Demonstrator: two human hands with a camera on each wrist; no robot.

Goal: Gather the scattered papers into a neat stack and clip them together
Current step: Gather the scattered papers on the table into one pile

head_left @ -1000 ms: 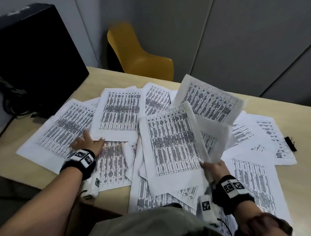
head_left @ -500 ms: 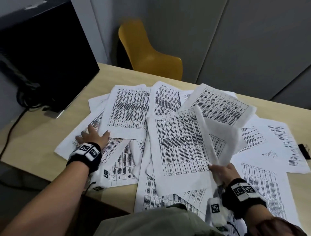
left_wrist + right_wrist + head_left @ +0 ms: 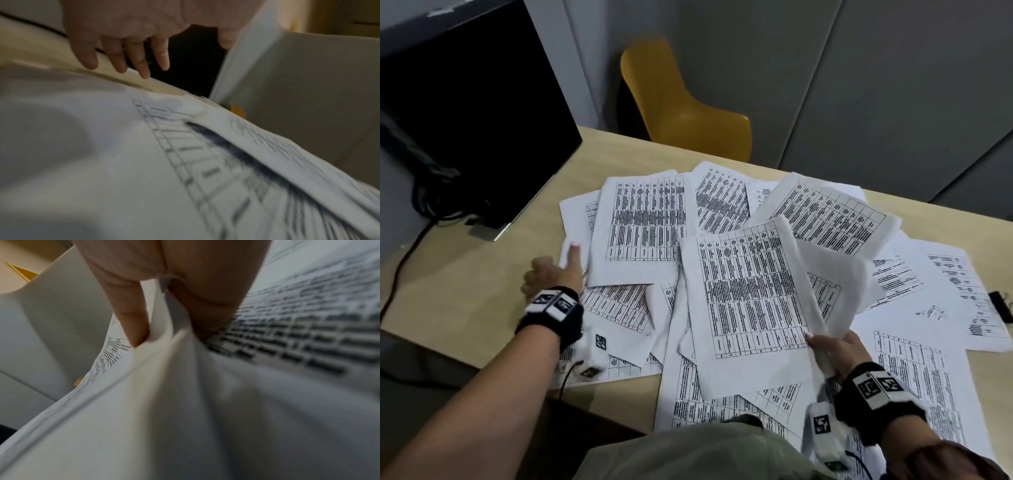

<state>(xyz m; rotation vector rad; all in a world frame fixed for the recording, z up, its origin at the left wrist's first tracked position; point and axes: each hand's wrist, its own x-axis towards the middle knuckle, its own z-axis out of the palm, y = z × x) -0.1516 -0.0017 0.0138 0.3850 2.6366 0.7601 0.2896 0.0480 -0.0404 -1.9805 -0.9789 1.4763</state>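
Far left of the head view there's a black monitor (image 3: 465, 113) with its cables (image 3: 421, 205) trailing off the desk (image 3: 482, 301), so the papers only have room to spread rightward from there.

Next over, the left hand (image 3: 551, 274) sits at the left edge of the paper pile, lower-left of centre. Its fingers are loose and spread in the left wrist view, hanging just above the sheets and holding nothing; the thumb points up toward the leftmost sheets (image 3: 575, 219). My guess is it's hovering there to rake those outlying pages in toward the middle, since that's the side that sticks out most.

Centre frame is the scattered papers (image 3: 647, 222), overlapping at all angles, not squared up at all. Behind them, upper centre, a yellow chair (image 3: 681, 113).

Right of centre, the right hand (image 3: 835, 349) pinches a few gathered sheets (image 3: 750, 294) by their lower right corner, thumb on top and fingers under. Holding at a corner lets them fan and sag, which is probably fine as a collecting grip but won't align the edges.

Far right edge, a small black thing (image 3: 1000, 305) lies on the desk touching the outermost page. Probably the binder clip, hard to tell. It looks parked there out of the way until the stack is ready, so clipping's a long way off.
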